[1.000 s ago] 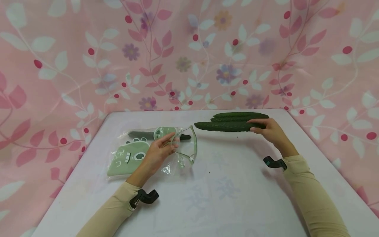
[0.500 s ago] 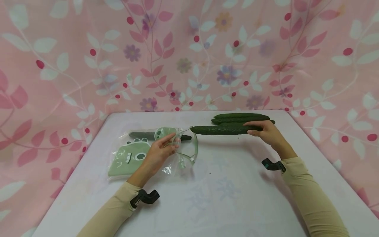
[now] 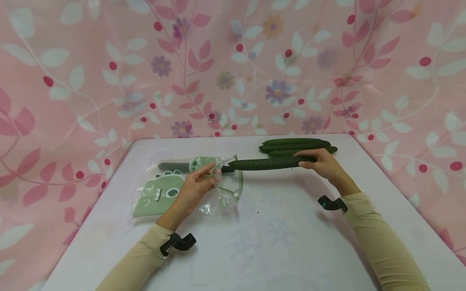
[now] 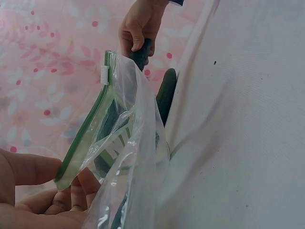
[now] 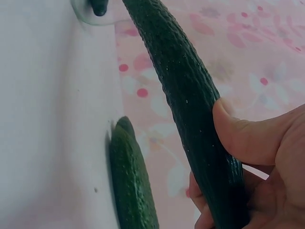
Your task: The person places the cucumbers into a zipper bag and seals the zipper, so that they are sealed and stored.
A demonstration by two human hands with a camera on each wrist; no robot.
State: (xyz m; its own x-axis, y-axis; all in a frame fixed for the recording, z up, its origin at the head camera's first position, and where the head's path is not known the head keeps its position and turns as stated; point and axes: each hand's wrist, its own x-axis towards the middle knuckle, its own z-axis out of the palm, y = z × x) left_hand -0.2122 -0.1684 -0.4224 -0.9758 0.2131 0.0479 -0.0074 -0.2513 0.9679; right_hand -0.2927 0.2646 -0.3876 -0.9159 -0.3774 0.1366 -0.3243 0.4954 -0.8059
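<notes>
My left hand (image 3: 191, 192) pinches the green zip edge of a clear zip bag (image 3: 154, 202) printed with a green cartoon monster. The bag's mouth gapes towards the right, and a white slider (image 4: 104, 75) shows on its zip in the left wrist view. One dark green cucumber (image 3: 174, 166) lies inside the bag, its end near the mouth. My right hand (image 3: 325, 167) grips another cucumber (image 3: 265, 163) near its right end, above the table. That cucumber's left tip is at the bag's mouth; whether it is inside cannot be told.
Several more cucumbers (image 3: 296, 142) lie side by side at the back right of the white table (image 3: 291, 242). A pink floral cloth (image 3: 225, 60) hangs behind the table. Each wrist wears a black camera mount.
My right hand has moved left and slightly nearer, bringing the cucumber from beside the others to the bag's mouth. My left hand stays in place on the bag.
</notes>
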